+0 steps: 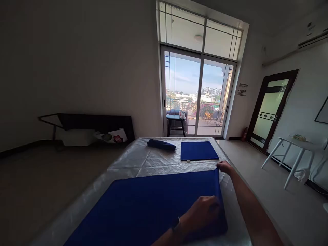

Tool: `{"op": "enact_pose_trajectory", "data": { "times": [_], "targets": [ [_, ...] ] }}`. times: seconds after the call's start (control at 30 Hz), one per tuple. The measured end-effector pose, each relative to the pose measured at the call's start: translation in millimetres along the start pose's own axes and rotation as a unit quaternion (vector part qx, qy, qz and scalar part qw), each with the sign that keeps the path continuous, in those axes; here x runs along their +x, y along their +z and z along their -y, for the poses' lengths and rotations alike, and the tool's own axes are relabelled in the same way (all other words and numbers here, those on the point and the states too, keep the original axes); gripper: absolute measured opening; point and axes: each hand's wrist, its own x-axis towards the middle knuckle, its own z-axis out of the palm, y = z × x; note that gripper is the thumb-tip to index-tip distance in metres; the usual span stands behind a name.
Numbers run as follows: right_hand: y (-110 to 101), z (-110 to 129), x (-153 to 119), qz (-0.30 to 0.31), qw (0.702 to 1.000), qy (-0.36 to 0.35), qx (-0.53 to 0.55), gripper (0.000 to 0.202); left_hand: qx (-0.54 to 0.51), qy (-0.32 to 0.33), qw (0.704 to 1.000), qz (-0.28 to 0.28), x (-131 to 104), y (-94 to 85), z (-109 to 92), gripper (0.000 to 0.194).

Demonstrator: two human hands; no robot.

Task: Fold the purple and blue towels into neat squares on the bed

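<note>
Hands [201,211] on blue cloth [153,201]; tag [188,161] beyond

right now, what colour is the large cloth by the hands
The large cloth is deep blue, seen best in the head view.

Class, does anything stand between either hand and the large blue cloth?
Nothing visible does. The right hand pinches the far right corner of the large blue cloth, and the left hand is over its right side. The blue roll and smaller blue cloth lie beyond it.
</note>
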Motion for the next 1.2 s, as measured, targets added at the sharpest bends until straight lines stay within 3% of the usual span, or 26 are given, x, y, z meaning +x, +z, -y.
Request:
{"op": "enact_pose_trajectory", "data": {
  "times": [0.1,0.2,0.3,0.47,0.6,0.7,0.8,0.9,1.2],
  "targets": [
    [34,37,3,0.048,0.998,-0.031,0.023,0.012,-0.019,-0.080,0.993,-0.080,-43,-47.6,2,0.009],
    [84,76,3,0.101,0.992,-0.069,0.043,0.008,-0.032,-0.158,0.973,-0.163,-95,-87.5,7,0.013],
    [150,115,-2,0.151,0.980,-0.115,0.052,0.010,-0.037,-0.247,0.937,-0.244,-152,-120.0,8,0.029],
    [279,170,-23,0.210,0.956,-0.201,0.034,0.020,0.001,-0.348,0.855,-0.385,-240,-162.0,6,0.050],
    [371,194,-41,0.244,0.933,-0.262,-0.044,0.019,0.046,-0.429,0.815,-0.388,-285,-191.2,15,0.051],
    [421,189,-52,0.257,0.912,-0.296,-0.122,0.014,0.116,-0.530,0.777,-0.318,-300,-208.6,27,0.044],
    [453,171,-57,0.256,0.892,-0.319,-0.190,0.014,0.190,-0.607,0.736,-0.231,-306,-216.1,38,0.040],
    [468,155,-56,0.247,0.877,-0.335,-0.237,0.020,0.201,-0.617,0.736,-0.194,-308,-213.5,43,0.032],
    [468,149,-61,0.229,0.855,-0.348,-0.308,0.024,0.261,-0.569,0.748,-0.220,-314,-203.4,53,0.026]
  ]
}}
